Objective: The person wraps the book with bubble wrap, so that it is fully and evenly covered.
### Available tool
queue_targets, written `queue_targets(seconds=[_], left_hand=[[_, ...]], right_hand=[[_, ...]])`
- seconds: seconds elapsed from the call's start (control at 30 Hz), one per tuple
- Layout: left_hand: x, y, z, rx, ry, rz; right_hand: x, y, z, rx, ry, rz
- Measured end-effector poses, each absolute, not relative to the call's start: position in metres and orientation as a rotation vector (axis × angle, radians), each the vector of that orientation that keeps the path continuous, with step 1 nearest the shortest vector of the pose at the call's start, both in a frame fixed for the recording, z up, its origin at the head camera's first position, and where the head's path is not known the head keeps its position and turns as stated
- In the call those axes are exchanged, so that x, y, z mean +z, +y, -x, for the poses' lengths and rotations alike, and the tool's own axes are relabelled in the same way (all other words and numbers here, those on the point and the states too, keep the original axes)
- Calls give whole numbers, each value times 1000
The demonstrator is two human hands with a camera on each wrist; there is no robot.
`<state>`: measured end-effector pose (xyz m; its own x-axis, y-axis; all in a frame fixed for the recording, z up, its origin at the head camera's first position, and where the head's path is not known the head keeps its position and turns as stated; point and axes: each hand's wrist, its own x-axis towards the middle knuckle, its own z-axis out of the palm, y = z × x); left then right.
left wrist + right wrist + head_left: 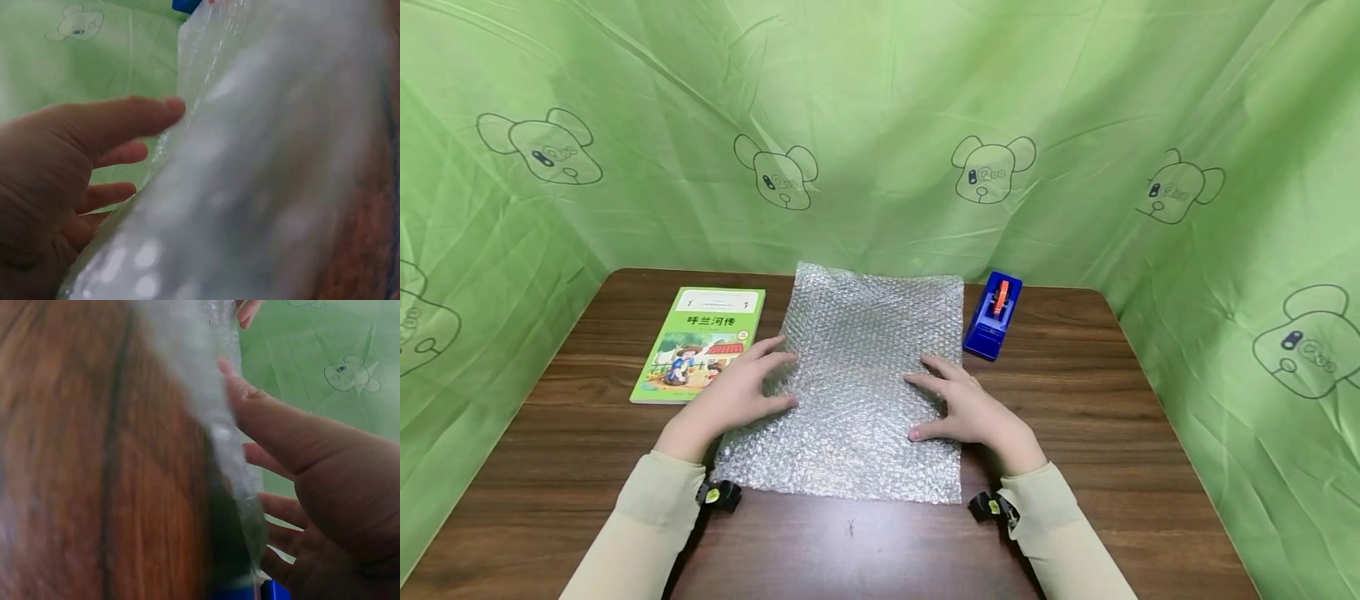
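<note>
A sheet of bubble wrap [857, 383] lies spread over the middle of the wooden table. My left hand [741, 387] is at its left edge, fingers apart and slightly bent. On the opposite edge is my right hand [966, 404], fingers likewise spread. Neither hand pinches the sheet. In the left wrist view the left hand [81, 169] shows beside the blurred bubble wrap [250, 162]. The right wrist view has the right hand [312, 481] along the edge of the wrap [228, 437]. How firmly either hand touches the sheet cannot be told.
A green book [700, 346] with a picture cover lies left of the wrap, partly behind the left hand. To the right rests a blue tape dispenser [992, 317] with an orange part. Green printed cloth [880, 125] hangs around the wooden table [1105, 433].
</note>
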<state>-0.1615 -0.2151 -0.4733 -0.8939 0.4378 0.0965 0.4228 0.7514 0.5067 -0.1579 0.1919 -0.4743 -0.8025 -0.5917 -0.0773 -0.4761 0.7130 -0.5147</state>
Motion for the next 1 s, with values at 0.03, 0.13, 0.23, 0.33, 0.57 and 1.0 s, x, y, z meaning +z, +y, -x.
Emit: queue_targets(seconds=[0.03, 0.13, 0.23, 0.33, 0.57, 1.0], left_hand=[[-472, -216, 161, 820, 2916, -722], [-471, -218, 161, 779, 2914, -748], [-471, -220, 161, 732, 2903, -753], [-471, -221, 161, 702, 2901, -743], [-468, -220, 159, 645, 2927, -747], [-466, -210, 156, 584, 3043, -816]], right_hand=[[-475, 191, 158, -705, 2685, 863], [-475, 189, 156, -695, 2691, 892], [-477, 188, 156, -688, 2692, 910], [-477, 187, 155, -683, 2685, 920], [-476, 184, 151, -669, 2679, 948], [-480, 173, 150, -683, 2739, 902]])
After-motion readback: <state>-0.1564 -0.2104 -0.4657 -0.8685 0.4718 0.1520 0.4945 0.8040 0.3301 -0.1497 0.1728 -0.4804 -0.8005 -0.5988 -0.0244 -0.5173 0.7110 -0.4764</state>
